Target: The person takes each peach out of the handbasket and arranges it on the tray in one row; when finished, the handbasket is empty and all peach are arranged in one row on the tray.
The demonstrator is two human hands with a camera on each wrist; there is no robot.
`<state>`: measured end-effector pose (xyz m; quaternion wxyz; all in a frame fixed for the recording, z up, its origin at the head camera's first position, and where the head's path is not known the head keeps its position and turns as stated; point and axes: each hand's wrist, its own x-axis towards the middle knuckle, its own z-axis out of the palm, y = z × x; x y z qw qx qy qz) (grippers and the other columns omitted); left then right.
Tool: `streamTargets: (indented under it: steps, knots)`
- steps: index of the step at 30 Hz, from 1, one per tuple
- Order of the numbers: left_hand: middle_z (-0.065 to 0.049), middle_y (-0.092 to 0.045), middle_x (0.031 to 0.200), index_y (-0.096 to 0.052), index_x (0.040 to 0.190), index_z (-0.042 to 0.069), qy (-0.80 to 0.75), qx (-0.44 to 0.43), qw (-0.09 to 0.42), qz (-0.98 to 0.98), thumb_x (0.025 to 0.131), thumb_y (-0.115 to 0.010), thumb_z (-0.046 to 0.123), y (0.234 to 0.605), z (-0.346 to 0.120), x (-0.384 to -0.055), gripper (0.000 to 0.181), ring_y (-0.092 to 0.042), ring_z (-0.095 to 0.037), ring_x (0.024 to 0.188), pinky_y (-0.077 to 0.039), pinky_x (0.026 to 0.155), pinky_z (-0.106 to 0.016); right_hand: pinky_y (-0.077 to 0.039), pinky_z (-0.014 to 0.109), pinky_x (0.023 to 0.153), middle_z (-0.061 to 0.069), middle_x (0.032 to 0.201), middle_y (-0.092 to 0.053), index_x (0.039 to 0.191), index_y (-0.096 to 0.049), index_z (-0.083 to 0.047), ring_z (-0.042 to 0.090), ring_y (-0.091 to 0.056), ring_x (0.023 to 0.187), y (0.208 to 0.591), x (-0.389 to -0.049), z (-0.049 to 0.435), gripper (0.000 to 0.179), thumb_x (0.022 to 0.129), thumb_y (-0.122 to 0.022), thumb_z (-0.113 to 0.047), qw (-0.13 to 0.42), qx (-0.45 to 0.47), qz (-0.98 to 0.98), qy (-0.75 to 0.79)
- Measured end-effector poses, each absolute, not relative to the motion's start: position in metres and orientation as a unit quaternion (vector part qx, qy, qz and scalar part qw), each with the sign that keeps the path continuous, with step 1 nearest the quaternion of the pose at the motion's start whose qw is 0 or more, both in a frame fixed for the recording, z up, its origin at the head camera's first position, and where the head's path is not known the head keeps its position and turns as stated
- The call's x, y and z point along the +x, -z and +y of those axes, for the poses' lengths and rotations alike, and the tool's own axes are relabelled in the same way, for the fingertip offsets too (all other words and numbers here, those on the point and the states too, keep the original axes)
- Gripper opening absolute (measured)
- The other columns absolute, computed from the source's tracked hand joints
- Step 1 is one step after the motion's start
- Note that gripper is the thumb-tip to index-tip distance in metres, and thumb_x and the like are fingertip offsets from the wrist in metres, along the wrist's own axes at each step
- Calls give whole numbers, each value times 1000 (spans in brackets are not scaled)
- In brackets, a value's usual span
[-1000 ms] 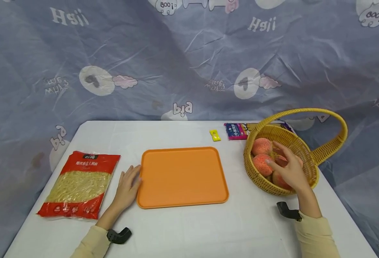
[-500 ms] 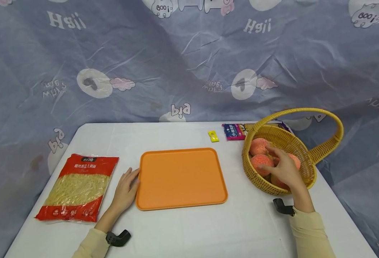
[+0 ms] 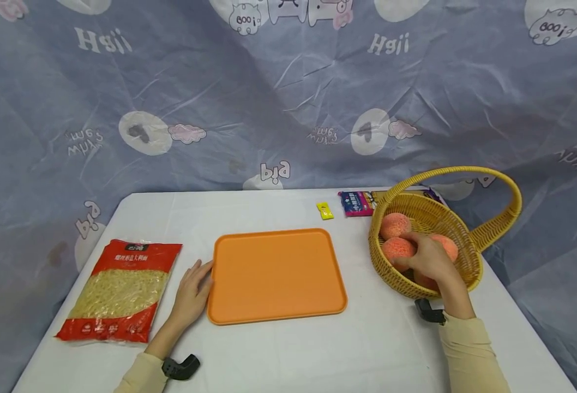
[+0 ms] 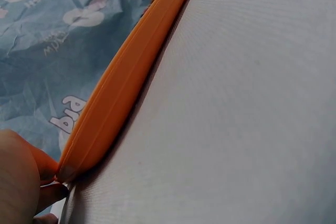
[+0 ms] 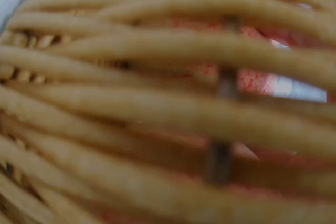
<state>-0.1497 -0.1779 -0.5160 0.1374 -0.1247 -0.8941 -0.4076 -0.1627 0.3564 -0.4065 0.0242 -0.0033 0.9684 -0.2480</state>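
Right hand (image 3: 433, 259) lowered | grips 1 of 4 visible balls (image 3: 397, 248) | 1 basket (image 3: 393, 275)

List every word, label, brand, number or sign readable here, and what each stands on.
"螺丝形意大利面": red pasta bag; its other print is too small to read.
"Haii" or "Hgii": backdrop.
"BOO" and an upturned exclamation mark: backdrop.
"bid", seemingly flipped: backdrop.
Other flipped lettering there: unclear.
Purple packet, yellow sachet: too small to read.
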Motion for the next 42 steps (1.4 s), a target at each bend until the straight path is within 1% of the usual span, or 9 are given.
streamTargets:
  steps: [8,16,19,24,28,32,38,40,42]
  knots:
    - [-27,-55,136,-55,133,-6,409,-118,132,-895,92,-58,1,516,-180,-149,42,-37,-49,137,-20,115,-65,-54,52,84,29,119,-62,131,-54,6,40,-62,102,404,-160,355,73,78,-82,-35,-13,-8,962,273]
    - [-25,-55,138,-54,134,-5,407,-113,126,-898,93,-57,2,516,-184,-151,42,-36,-47,138,-19,116,-64,-54,53,83,28,117,-63,135,-49,6,38,-63,98,403,-168,350,79,77,-80,-38,28,-25,972,230]
    - [-25,-54,139,-54,135,-4,410,-109,118,-898,94,-57,2,517,-185,-151,42,-35,-46,139,-18,117,-63,-54,54,81,28,115,-64,134,-49,7,38,-64,96,406,-169,350,79,76,-80,-37,25,-33,976,214]
    - [-24,-54,139,-53,136,-3,409,-107,112,-899,94,-57,4,518,-184,-152,42,-34,-44,140,-17,118,-62,-53,57,85,31,121,-60,137,-47,6,42,-62,102,409,-165,351,80,76,-81,-33,12,-22,974,227]
    - [-24,-54,139,-53,136,-3,411,-107,111,-898,94,-57,4,517,-184,-152,42,-34,-44,140,-17,118,-62,-52,61,87,32,125,-56,138,-45,8,45,-59,106,407,-156,352,85,74,-83,-34,-24,-9,965,261]
    - [-24,-53,141,-53,137,-2,409,-102,105,-901,95,-56,4,517,-184,-152,43,-33,-44,141,-17,119,-62,-49,62,86,32,123,-57,134,-47,9,46,-55,107,403,-146,347,84,72,-86,-31,-98,13,956,275]
    - [-24,-52,141,-53,138,-2,414,-100,104,-899,94,-56,3,517,-184,-151,44,-36,-43,140,-21,119,-59,-50,62,88,30,128,-55,137,-47,4,48,-55,111,389,-125,335,83,72,-87,-28,-177,68,934,303]
    - [-24,-52,142,-52,138,-1,414,-102,102,-899,95,-56,3,517,-183,-152,44,-37,-42,140,-22,118,-59,-58,45,88,27,129,-55,138,-47,1,47,-55,113,383,-115,331,82,72,-88,-26,-188,74,928,314]
    - [-23,-52,142,-52,138,-1,414,-103,101,-899,95,-56,4,518,-182,-153,43,-38,-41,140,-23,118,-58,-57,20,85,25,128,-57,137,-49,0,43,-57,113,378,-108,324,81,70,-89,-22,-204,66,920,327]
